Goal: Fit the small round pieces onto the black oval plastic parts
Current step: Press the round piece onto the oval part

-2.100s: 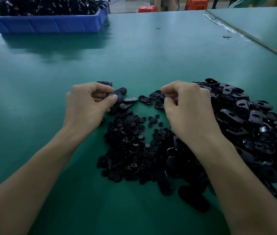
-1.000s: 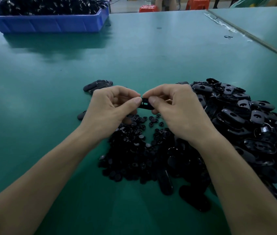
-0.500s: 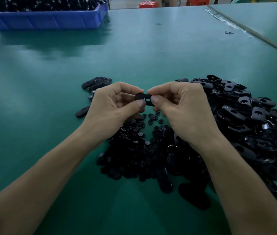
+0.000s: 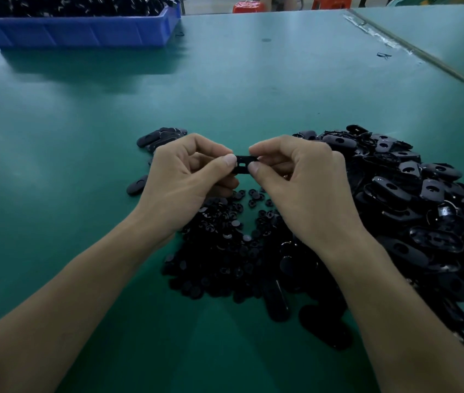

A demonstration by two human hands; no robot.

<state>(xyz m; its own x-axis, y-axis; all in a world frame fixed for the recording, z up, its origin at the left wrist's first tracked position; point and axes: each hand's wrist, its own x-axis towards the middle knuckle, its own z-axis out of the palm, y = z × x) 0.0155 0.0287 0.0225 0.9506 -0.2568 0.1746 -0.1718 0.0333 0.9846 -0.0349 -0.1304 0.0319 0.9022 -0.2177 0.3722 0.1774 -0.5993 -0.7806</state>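
**Step in hand: fitting one black oval plastic part [image 4: 243, 165], held clear of the green table [image 4: 83, 143].**

My left hand [image 4: 185, 180] and right hand [image 4: 301, 182] each pinch one end of the part between thumb and forefinger, so my fingers [image 4: 221, 165] are clamped on it. A small pale opening shows at its centre. I cannot tell whether a round piece is seated there. The pile of small black round pieces [image 4: 225, 242] lies directly below my hands, and the heap of loose black oval parts [image 4: 412, 194] lies just to the right. I judge that the next move calls for a firm, square thumb press until the piece sits flush. The part then probably goes with the few oval parts [image 4: 162, 136] lying apart to the left.
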